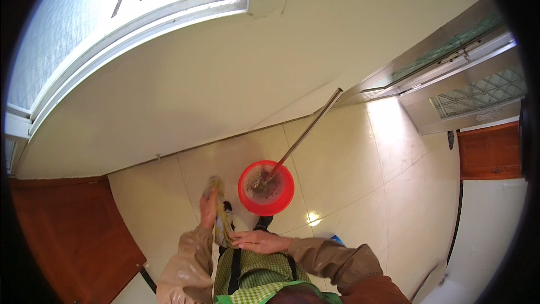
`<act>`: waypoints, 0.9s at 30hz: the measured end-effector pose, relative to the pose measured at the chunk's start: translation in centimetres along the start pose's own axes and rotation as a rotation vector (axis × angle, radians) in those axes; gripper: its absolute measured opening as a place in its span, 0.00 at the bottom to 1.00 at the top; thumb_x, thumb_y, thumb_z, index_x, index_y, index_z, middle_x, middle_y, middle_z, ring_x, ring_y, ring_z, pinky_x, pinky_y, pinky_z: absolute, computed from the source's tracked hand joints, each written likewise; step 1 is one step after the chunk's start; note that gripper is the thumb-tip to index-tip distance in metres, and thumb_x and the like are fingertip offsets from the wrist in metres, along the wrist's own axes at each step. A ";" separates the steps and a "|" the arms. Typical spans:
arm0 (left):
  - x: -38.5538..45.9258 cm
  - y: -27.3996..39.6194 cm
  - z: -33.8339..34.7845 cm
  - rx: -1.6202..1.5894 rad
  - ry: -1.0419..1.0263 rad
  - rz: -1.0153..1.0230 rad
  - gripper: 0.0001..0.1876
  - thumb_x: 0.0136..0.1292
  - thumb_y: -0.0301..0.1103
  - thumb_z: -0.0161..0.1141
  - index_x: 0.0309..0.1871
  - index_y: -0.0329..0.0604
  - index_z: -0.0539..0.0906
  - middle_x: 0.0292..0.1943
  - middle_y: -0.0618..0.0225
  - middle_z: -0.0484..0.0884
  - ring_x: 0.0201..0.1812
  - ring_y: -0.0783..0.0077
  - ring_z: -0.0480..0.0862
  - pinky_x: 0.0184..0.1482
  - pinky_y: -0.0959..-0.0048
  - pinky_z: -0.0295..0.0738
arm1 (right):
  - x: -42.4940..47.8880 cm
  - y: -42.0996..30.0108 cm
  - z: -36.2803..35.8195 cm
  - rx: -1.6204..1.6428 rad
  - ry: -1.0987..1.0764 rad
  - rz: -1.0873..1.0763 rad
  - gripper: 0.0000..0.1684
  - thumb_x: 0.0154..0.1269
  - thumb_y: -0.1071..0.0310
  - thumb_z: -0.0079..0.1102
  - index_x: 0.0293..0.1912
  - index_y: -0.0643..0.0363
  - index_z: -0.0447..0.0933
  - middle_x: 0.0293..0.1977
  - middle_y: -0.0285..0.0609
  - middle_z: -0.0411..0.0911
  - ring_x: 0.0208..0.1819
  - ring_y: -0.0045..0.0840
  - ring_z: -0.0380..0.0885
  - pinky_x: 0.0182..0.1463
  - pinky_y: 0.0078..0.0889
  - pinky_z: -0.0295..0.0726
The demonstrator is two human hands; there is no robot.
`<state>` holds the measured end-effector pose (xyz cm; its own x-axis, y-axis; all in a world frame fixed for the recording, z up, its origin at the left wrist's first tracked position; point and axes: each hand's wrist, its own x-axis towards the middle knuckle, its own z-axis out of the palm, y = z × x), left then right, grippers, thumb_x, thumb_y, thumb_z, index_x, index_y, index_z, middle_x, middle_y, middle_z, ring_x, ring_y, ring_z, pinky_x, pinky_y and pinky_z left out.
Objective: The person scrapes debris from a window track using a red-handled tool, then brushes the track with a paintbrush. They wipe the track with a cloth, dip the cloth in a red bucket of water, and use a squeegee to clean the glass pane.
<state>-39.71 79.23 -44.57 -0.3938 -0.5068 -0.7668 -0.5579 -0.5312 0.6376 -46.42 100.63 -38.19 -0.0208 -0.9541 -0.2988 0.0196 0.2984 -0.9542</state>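
A blurred yellowish cloth (pixel 222 223) is stretched lengthwise in front of my apron. My left hand (pixel 208 209) grips it along its upper part. At its lower end my right hand (pixel 262 241) pinches it with the fingertips, the palm partly hidden. Just right of the cloth stands a red plastic bucket (pixel 287 194) holding murky grey water. A metal pole (pixel 310 133) slants out of that water towards the wall; its lower end is hidden there. A dark shoe (pixel 264 222) of mine shows below the bucket.
A pale wall (pixel 236 84) runs behind the bucket, with a window frame (pixel 168 21) at upper left. Brown wooden doors (pixel 76 228) stand at left and right. A glazed metal door (pixel 476 93) is at upper right. A blue object (pixel 337 240) lies partly hidden by my right sleeve.
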 end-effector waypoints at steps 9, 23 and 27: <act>-10.9 -1.8 -7.1 0.127 0.046 0.373 0.23 0.73 0.36 0.48 0.65 0.31 0.67 0.61 0.58 0.72 0.60 0.65 0.72 0.62 0.68 0.65 | 5.4 7.5 -29.6 -1.849 0.647 0.207 0.12 0.58 0.68 0.54 0.42 0.59 0.79 0.39 0.46 0.79 0.50 0.37 0.75 0.65 0.51 0.63; -15.6 -1.8 -15.1 0.807 0.385 0.698 0.26 0.55 0.23 0.64 0.60 0.42 0.77 0.42 0.59 0.65 0.47 0.59 0.67 0.55 0.64 0.65 | -13.9 16.1 -17.9 -0.688 0.148 0.917 0.19 0.44 0.67 0.70 0.42 0.45 0.85 0.45 0.44 0.82 0.51 0.36 0.80 0.52 0.40 0.79; -16.2 -0.6 -15.8 0.808 0.266 0.697 0.26 0.54 0.22 0.65 0.59 0.45 0.78 0.40 0.59 0.66 0.44 0.58 0.70 0.52 0.66 0.68 | -20.3 18.6 -6.4 -0.781 -0.043 1.122 0.34 0.59 0.38 0.57 0.36 0.65 0.83 0.38 0.55 0.82 0.42 0.48 0.81 0.45 0.47 0.81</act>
<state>-21.45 77.01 -31.32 -0.6924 -0.7047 -0.1549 -0.6262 0.4802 0.6143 -51.99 125.74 -49.94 -0.3366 -0.1879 -0.9227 -0.5593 0.8282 0.0354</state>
